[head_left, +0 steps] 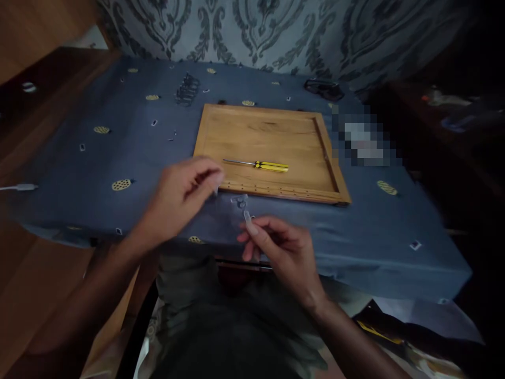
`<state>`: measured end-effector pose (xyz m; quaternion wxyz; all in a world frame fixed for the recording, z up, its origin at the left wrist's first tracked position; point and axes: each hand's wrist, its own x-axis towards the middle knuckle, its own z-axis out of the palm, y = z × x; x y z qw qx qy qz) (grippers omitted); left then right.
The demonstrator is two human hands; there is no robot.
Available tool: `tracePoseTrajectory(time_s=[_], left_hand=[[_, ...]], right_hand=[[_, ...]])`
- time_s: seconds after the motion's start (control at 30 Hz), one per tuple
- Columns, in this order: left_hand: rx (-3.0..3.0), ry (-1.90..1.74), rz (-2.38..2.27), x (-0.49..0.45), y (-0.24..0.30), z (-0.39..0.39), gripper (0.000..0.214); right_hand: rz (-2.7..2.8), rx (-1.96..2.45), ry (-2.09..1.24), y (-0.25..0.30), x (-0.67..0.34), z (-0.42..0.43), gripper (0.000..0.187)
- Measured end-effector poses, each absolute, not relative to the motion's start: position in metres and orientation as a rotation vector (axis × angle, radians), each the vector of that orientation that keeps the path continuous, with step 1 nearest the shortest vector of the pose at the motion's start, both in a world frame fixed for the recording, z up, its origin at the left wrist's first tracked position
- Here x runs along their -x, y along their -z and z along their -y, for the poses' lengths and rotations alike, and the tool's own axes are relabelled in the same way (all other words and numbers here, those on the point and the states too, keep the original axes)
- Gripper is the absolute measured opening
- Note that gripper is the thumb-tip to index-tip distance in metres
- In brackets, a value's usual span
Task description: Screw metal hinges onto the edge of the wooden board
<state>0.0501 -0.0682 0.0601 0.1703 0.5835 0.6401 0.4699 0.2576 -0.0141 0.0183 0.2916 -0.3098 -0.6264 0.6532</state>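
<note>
My left hand and my right hand are raised over the near edge of a table covered with a blue cloth. Between them they pinch a small clear plastic bag with tiny parts inside; what those parts are I cannot make out. The left fingers grip one corner of the bag, the right fingers the other end. Just beyond the hands lies a wooden tray-like panel with a row of small holes along its near rail. A yellow-handled screwdriver rests on the panel.
A bunch of dark metal hooks or hinges lies at the back left of the cloth, with tiny loose screws nearby. A dark object sits at the back right. A white cable end reaches in from the left. Patterned fabric hangs behind.
</note>
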Motion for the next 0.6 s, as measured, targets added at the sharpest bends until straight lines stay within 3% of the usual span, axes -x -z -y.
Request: tracePoseTrajectory(time_s=[0.17, 0.37, 0.6], left_hand=[[-1.864, -1.05, -1.804, -0.006, -0.07, 0.049, 0.016], [-2.007, -0.741, -1.635, -0.007, -0.058, 0.038, 0.045], [-2.129, -0.583, -1.72, -0.013, -0.046, 0.032, 0.046]], right_hand=[[1.494, 0.843, -1.932, -0.013, -0.236, -0.004, 0.033], [1.436, 0.887, -2.036, -0.009, -0.226, -0.009, 0.034], [1.482, 0.98, -2.095, -0.02, -0.224, -0.009, 0.036]])
